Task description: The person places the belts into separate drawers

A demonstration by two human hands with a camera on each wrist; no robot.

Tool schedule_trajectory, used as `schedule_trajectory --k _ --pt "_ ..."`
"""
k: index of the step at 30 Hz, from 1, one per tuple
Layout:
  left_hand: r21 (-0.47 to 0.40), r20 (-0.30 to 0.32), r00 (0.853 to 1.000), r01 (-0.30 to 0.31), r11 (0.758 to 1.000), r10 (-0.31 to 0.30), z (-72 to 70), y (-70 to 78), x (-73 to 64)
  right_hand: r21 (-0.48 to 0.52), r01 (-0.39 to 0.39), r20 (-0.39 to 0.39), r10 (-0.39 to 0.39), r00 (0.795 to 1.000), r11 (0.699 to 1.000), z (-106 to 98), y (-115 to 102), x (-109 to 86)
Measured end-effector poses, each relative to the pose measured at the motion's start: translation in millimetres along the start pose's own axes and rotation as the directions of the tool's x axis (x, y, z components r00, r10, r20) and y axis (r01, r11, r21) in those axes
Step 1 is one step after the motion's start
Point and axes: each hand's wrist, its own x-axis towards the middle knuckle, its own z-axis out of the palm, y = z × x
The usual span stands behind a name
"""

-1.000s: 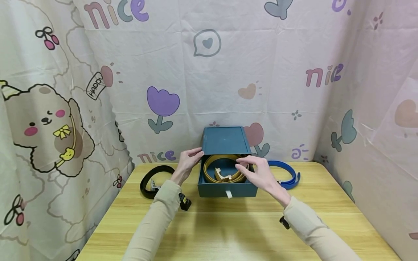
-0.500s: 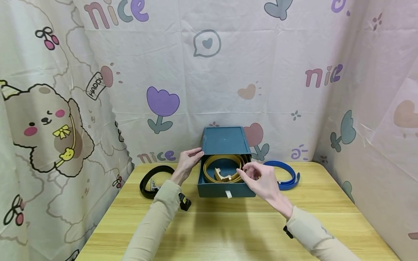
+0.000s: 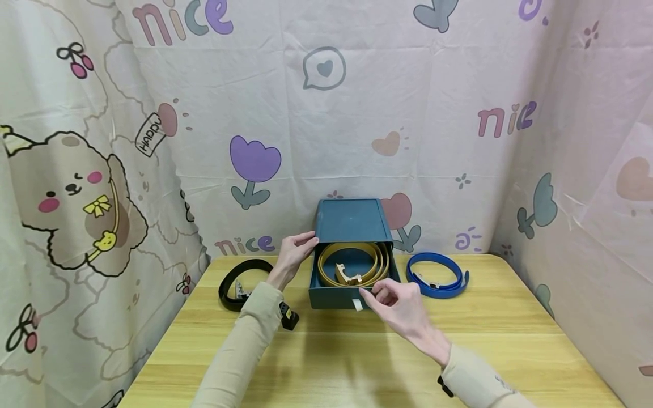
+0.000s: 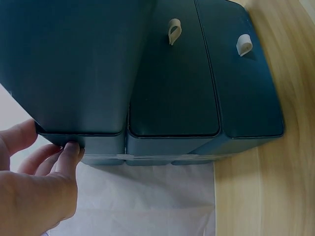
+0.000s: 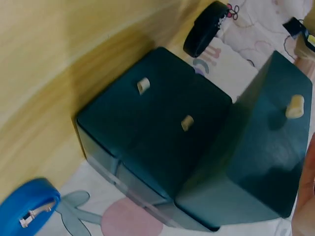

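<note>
In the head view a teal drawer box [image 3: 352, 220] stands at the back of the table, its top drawer [image 3: 334, 298] pulled out. A coiled yellow belt [image 3: 380, 266] with a gold buckle lies inside the drawer. My left hand [image 3: 292, 258] grips the box's upper left edge; the left wrist view has its thumb and fingers at a corner of the box [image 4: 172, 98]. My right hand [image 3: 405, 309] is at the drawer's front right, fingers loosely bent, thumb side near the pale pull tab [image 3: 357, 304]. Only part of that hand shows in the right wrist view.
Left of the box lies a coiled black belt [image 3: 227, 289] with a silver buckle. A coiled blue belt [image 3: 444, 292] lies to the right. Two lower drawers [image 5: 162, 123] with pale tabs are shut. A printed curtain [image 3: 326, 113] hangs behind the wooden table [image 3: 316, 362].
My right hand has come out of the drawer, past its right side, and down to the drawer's front. The left hand, the box and the belts stay where they were.
</note>
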Motion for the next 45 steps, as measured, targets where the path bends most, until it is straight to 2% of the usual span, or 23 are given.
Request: schedule_trajectory --k 8,20,24,29,40,45 --pt "-0.007 -0.009 1.000 -0.003 1.000 0.003 -0.5 -1.5 1.5 -0.024 -0.058 0.011 0.059 0.998 0.998 12.4 0.4 -17.1" --pt "-0.013 -0.010 1.000 -0.002 1.000 0.002 -0.6 -3.5 1.5 0.016 -0.103 0.060 0.102 0.993 0.994 23.7 4.7 -29.5" --pt "-0.014 -0.010 1.000 -0.003 1.000 0.003 -0.4 -3.4 1.7 0.043 -0.114 0.080 0.111 0.991 0.992 25.7 2.9 -30.5" --pt "-0.019 -0.014 1.000 -0.003 1.000 0.003 0.0 -2.1 1.0 0.069 -0.109 0.066 0.104 0.992 0.992 27.5 3.0 -29.8" --pt "-0.021 -0.015 1.000 -0.010 1.000 0.010 -1.7 -3.0 2.6 0.045 -0.097 0.030 0.096 0.995 0.994 29.7 11.2 -27.6" --pt "-0.019 -0.017 1.000 -0.016 1.000 0.016 -1.4 -2.8 2.5 0.019 -0.115 0.026 0.115 0.993 0.993 30.7 15.1 -24.0"
